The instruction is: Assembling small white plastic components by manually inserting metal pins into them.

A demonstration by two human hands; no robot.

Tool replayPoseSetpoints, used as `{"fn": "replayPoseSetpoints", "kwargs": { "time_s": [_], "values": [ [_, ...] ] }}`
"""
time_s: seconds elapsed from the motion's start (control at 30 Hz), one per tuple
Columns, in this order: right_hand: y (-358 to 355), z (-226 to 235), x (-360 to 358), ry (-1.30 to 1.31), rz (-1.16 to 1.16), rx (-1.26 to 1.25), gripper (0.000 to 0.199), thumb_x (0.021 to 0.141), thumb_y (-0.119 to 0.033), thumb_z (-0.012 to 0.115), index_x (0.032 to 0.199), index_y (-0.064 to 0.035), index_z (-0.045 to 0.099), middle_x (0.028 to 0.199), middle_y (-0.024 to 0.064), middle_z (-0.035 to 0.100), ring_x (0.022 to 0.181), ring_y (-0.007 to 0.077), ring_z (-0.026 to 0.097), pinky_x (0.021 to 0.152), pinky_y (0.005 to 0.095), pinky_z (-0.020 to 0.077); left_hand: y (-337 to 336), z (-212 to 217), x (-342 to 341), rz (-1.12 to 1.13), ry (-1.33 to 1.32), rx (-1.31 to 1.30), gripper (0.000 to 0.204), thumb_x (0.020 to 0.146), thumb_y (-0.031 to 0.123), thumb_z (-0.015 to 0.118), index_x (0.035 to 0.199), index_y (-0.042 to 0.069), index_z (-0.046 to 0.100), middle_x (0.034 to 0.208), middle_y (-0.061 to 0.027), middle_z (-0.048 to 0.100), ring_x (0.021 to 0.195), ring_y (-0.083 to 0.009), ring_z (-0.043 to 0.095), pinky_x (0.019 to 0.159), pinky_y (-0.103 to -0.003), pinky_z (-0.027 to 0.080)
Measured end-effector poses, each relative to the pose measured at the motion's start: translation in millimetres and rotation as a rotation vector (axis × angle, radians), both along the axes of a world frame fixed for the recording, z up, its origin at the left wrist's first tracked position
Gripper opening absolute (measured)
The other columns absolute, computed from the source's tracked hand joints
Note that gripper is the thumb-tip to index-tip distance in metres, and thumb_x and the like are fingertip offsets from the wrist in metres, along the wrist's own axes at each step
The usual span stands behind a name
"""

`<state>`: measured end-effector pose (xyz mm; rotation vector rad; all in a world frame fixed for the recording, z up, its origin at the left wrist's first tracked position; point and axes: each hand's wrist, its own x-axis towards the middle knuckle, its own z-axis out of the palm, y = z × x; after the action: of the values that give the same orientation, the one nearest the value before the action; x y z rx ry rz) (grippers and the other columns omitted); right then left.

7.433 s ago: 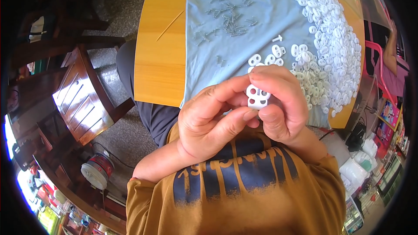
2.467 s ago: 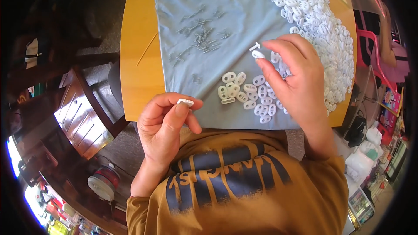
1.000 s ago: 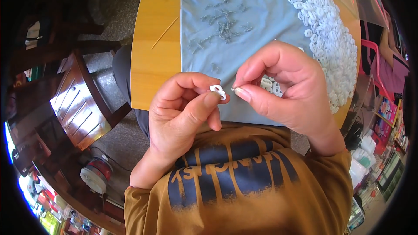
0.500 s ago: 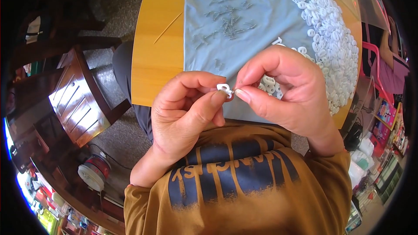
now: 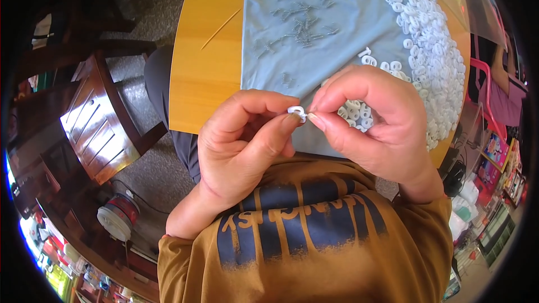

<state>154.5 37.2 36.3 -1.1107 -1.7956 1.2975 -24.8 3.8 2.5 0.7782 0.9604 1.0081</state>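
Observation:
Between the thumb and forefinger of my left hand (image 5: pixel 238 146) is a small white plastic piece (image 5: pixel 297 111) with an oval hole. My right hand (image 5: pixel 387 126) meets it from the right, its thumb and forefinger pinched together at the piece's end; whatever those fingertips grip is too small to make out. Both hands are over the near edge of a blue-grey cloth (image 5: pixel 348 14). Farther off on the cloth lie several small metal springs (image 5: pixel 304 32). Loose white plastic pieces (image 5: pixel 353 115) show through the gap in my right hand's curl.
A large heap of similar white pieces (image 5: pixel 432 59) runs along the right side of the round wooden table (image 5: pixel 196 84). A thin wooden stick (image 5: pixel 221 28) lies left of the cloth. Left of the table stand a wooden chair (image 5: pixel 98 134) and a white-and-red tub (image 5: pixel 119 216) on the floor.
Both hands have shifted slightly right, still pinched together at the white piece. The piece has turned a little in my left fingers. The table view has moved slightly.

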Motion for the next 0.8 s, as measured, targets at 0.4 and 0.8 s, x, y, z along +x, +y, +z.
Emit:
{"fn": "replayPoseSetpoints", "kwargs": {
  "time_s": [0.4,0.8],
  "values": [
    [-5.0,-0.5,3.1,0.074,-0.004,-0.071,0.020,0.071,0.015,0.060,0.085,0.0011,0.055,0.080,0.0097,0.059,0.074,0.0159,0.057,0.069,0.0262,0.0447,1.5,-4.7,2.7,0.008,0.187,0.328,0.021,0.077,-0.010,0.060,0.095,0.000,0.060,0.074,-0.0060,0.056,0.053,-0.0088,0.055,0.046,-0.020,0.041],
    [-3.6,2.1,5.6,-0.086,0.029,0.096,0.020,0.069,0.013,0.062,0.085,0.0005,0.056,0.082,0.0109,0.060,0.074,0.0176,0.059,0.067,0.0259,0.0462,0.8,-0.4,-3.5,-0.095,0.111,0.218,0.015,0.082,-0.004,0.058,0.097,-0.004,0.058,0.091,-0.0133,0.059,0.066,-0.0187,0.062,0.060,-0.025,0.051]
  ]
}}
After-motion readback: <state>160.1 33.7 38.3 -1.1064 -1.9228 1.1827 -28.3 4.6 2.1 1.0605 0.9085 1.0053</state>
